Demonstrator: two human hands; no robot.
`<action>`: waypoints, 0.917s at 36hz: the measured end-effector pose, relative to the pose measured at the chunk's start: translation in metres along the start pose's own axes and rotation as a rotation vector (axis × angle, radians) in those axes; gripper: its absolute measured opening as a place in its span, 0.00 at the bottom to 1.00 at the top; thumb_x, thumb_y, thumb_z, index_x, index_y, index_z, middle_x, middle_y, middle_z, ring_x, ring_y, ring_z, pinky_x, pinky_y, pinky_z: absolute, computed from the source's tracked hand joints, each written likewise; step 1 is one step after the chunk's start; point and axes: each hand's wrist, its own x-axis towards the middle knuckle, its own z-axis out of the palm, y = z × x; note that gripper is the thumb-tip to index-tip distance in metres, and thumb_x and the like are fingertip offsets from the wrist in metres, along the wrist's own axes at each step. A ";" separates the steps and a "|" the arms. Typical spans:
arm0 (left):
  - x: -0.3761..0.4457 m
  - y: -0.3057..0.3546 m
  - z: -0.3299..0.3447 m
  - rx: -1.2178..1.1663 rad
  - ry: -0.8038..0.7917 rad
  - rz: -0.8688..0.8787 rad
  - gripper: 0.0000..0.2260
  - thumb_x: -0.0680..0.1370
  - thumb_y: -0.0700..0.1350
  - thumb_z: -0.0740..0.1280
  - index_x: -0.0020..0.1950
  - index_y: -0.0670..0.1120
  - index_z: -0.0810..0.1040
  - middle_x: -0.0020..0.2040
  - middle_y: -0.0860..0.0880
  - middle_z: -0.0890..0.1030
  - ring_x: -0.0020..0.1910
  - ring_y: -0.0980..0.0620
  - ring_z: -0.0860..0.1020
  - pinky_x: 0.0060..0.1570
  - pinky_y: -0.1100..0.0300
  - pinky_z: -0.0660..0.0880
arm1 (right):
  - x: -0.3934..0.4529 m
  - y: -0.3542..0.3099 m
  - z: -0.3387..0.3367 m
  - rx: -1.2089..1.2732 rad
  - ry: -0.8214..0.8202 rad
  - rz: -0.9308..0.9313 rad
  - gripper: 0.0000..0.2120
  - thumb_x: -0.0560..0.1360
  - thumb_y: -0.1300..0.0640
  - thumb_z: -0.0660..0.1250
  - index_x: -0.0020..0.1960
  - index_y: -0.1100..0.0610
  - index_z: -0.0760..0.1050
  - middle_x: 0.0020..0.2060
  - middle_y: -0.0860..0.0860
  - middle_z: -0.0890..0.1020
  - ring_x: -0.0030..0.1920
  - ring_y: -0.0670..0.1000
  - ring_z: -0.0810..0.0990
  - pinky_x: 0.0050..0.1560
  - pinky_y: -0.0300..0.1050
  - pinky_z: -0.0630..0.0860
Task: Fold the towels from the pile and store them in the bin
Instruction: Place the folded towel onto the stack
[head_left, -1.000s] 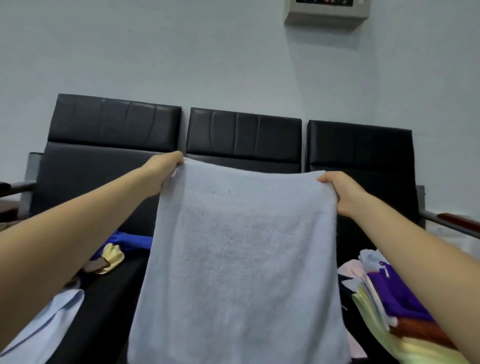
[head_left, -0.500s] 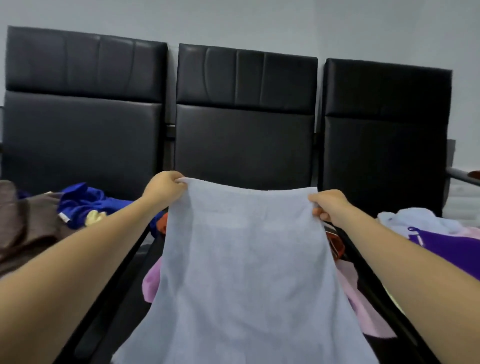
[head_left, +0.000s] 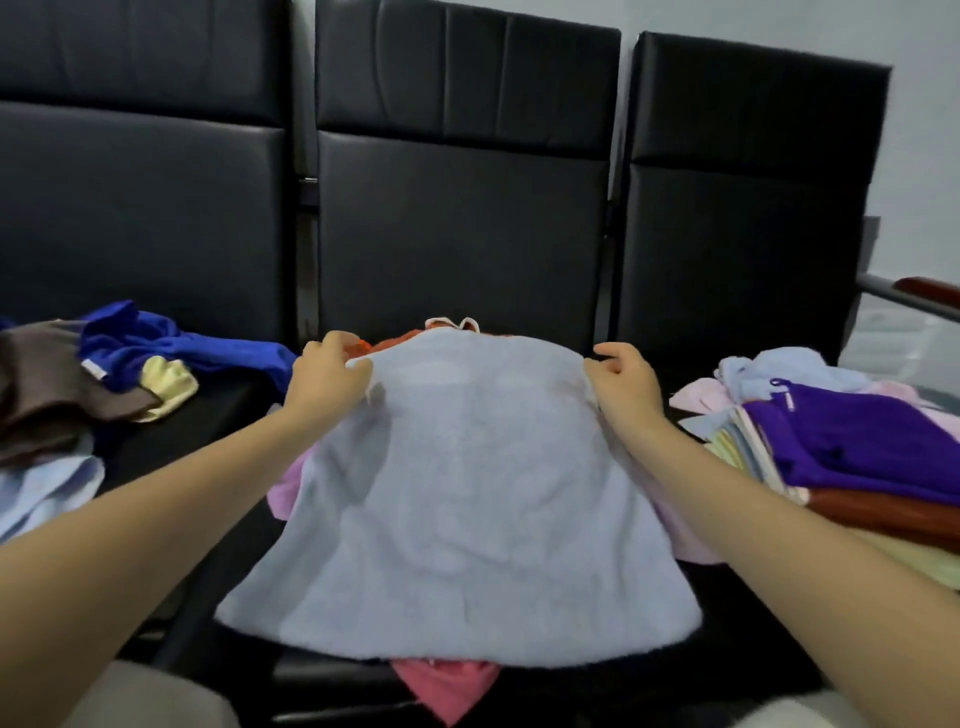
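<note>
A pale blue towel (head_left: 462, 499) lies spread over a heap of loose towels on the middle seat of a black bench. My left hand (head_left: 327, 376) pinches its far left corner. My right hand (head_left: 626, 387) grips its far right corner. Pink cloth (head_left: 447, 686) pokes out under the near edge, and orange cloth (head_left: 395, 340) shows behind the far edge. No bin is in view.
Crumpled blue (head_left: 171, 343), brown (head_left: 41, 379) and yellow towels lie on the left seat. A stack of folded towels topped by a purple one (head_left: 852, 441) fills the right seat. Black seat backs (head_left: 462, 208) stand behind, and an armrest (head_left: 924, 291) is at far right.
Both hands have lowered the pale blue towel from hanging in the air onto the heap on the middle seat. The view has tilted down.
</note>
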 end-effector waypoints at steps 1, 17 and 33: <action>-0.008 0.006 -0.004 -0.032 -0.009 0.017 0.23 0.73 0.52 0.60 0.67 0.50 0.72 0.60 0.44 0.77 0.57 0.42 0.77 0.56 0.45 0.76 | -0.012 -0.002 -0.005 0.014 -0.024 -0.044 0.13 0.77 0.53 0.65 0.62 0.50 0.74 0.50 0.48 0.79 0.52 0.51 0.78 0.57 0.50 0.76; -0.162 0.018 -0.008 0.183 -0.627 0.696 0.11 0.70 0.62 0.63 0.45 0.57 0.76 0.40 0.56 0.73 0.42 0.58 0.73 0.42 0.69 0.69 | -0.164 0.020 -0.044 -0.236 -0.665 -0.567 0.14 0.71 0.43 0.71 0.39 0.52 0.73 0.36 0.46 0.75 0.37 0.49 0.74 0.40 0.41 0.72; -0.171 -0.017 -0.008 0.093 -0.636 0.800 0.12 0.75 0.59 0.61 0.54 0.59 0.80 0.46 0.60 0.73 0.47 0.62 0.74 0.46 0.69 0.71 | -0.175 0.032 -0.026 -0.398 -0.665 -0.789 0.13 0.78 0.45 0.56 0.51 0.50 0.76 0.43 0.43 0.78 0.43 0.42 0.74 0.41 0.44 0.74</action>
